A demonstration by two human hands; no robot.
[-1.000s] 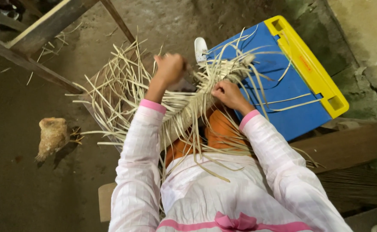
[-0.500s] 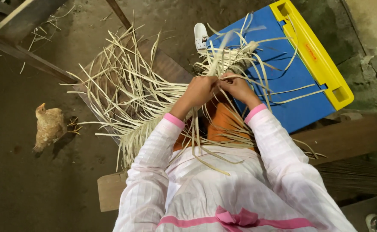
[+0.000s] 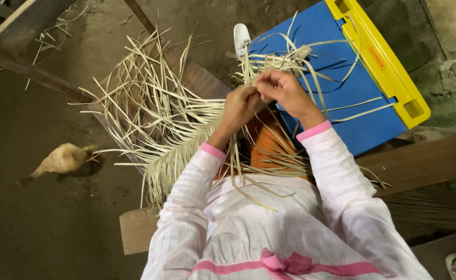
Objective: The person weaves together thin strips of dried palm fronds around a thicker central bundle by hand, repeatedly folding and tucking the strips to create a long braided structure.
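A loose mat of pale straw strips (image 3: 160,124) fans out over my lap and to the left. My left hand (image 3: 241,106) and my right hand (image 3: 282,88) meet above it, fingers pinched on the same few strips at the woven edge. Long free strips trail to the right over a blue plastic box (image 3: 342,98) with a yellow rim (image 3: 378,57). Both arms wear pink-cuffed white sleeves. An orange garment (image 3: 267,148) shows under the strips.
A small pale chick (image 3: 62,159) stands on the dirt floor at the left. A white sandal (image 3: 241,37) lies by the box. Wooden beams (image 3: 25,70) cross the upper left; a plank (image 3: 425,158) lies at right. I sit on a wooden bench (image 3: 137,228).
My left hand has come down from its raised spot to meet the right hand on the strips. The view has shifted, and the chick has moved a little.
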